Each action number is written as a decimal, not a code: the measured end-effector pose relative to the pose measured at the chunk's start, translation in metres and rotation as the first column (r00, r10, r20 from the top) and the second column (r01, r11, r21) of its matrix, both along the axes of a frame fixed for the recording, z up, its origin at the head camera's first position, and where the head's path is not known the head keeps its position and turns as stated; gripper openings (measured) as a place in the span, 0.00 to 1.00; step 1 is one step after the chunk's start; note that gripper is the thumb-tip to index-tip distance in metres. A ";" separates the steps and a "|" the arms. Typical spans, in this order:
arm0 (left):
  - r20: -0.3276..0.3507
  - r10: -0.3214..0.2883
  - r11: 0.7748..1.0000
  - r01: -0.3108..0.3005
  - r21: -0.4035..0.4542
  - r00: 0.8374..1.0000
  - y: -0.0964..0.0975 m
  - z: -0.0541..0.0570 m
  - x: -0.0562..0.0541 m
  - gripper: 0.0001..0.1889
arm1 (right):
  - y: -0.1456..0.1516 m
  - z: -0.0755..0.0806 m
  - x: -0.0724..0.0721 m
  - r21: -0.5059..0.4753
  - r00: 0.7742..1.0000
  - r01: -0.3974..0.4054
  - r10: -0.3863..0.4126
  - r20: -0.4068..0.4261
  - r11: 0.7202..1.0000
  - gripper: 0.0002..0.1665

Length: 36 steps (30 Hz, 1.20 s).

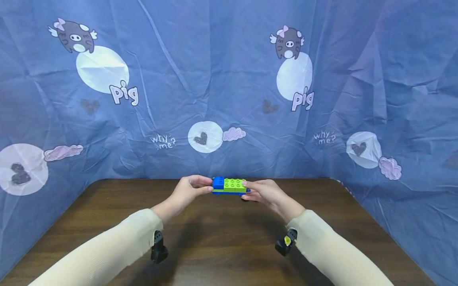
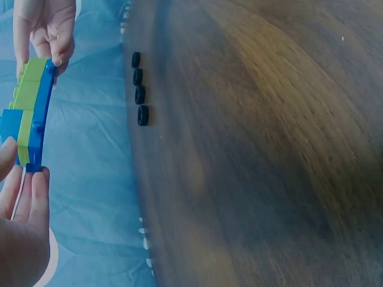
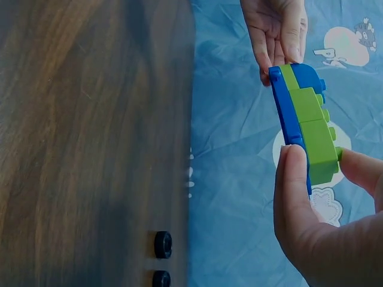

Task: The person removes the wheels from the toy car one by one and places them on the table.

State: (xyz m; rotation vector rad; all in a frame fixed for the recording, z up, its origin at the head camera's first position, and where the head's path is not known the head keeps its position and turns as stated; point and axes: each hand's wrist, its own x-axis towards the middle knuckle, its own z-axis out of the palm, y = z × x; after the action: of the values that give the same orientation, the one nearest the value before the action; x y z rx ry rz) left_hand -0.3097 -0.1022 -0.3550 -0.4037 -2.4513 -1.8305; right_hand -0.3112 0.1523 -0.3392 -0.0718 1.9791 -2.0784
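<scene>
Between both hands, raised over the far edge of the table, is a toy brick truck made of lime green studded bricks on a long blue base, with a blue brick at its left end. My left hand pinches the blue end between thumb and fingers. The green end is gripped by my right hand, whose fingers lie along the blue base in the right wrist view. No wheels show on the base. Several black wheels stand in a row on the table near its far edge.
A brown wooden table spreads below the hands. Behind it and along its sides hangs a blue cloth printed with pigs, hearts and clouds. Each cream sleeve has a black wrist camera at its cuff.
</scene>
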 end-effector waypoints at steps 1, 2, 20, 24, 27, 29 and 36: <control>0.004 0.012 1.000 -0.012 0.000 1.000 0.000 0.000 -0.001 0.16 | -0.002 -0.001 -0.002 0.000 1.000 0.011 -0.011 0.003 1.000 0.28; 0.010 0.026 1.000 -0.026 -0.003 1.000 -0.001 -0.001 -0.002 0.15 | -0.004 -0.002 -0.004 0.001 1.000 0.022 -0.022 0.006 1.000 0.28; -0.062 0.241 0.958 -0.247 -0.148 0.969 -0.005 -0.015 -0.026 0.12 | -0.043 -0.026 -0.034 0.053 0.972 0.232 -0.230 -0.038 0.971 0.21; -0.039 0.260 0.951 -0.263 -0.165 0.965 -0.005 -0.020 -0.030 0.13 | -0.047 -0.036 -0.039 0.086 0.967 0.255 -0.253 -0.032 0.963 0.21; -0.027 0.275 0.946 -0.276 -0.173 0.961 -0.006 -0.024 -0.034 0.13 | -0.050 -0.042 -0.043 0.111 0.966 0.258 -0.257 -0.021 0.960 0.22; -0.015 0.279 0.946 -0.277 -0.166 0.960 -0.006 -0.027 -0.036 0.13 | -0.052 -0.045 -0.046 0.106 0.968 0.249 -0.250 -0.004 0.963 0.22; 0.037 0.303 0.945 -0.295 -0.142 0.952 -0.006 -0.038 -0.044 0.12 | -0.058 -0.058 -0.054 0.089 0.975 0.220 -0.221 0.002 0.972 0.21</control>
State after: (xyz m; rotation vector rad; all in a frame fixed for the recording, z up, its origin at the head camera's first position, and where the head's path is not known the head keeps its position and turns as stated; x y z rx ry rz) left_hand -0.3535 -0.1087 -0.3928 0.0214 -2.5144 -1.5818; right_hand -0.3657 0.0944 -0.3974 0.1857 2.1544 -2.1111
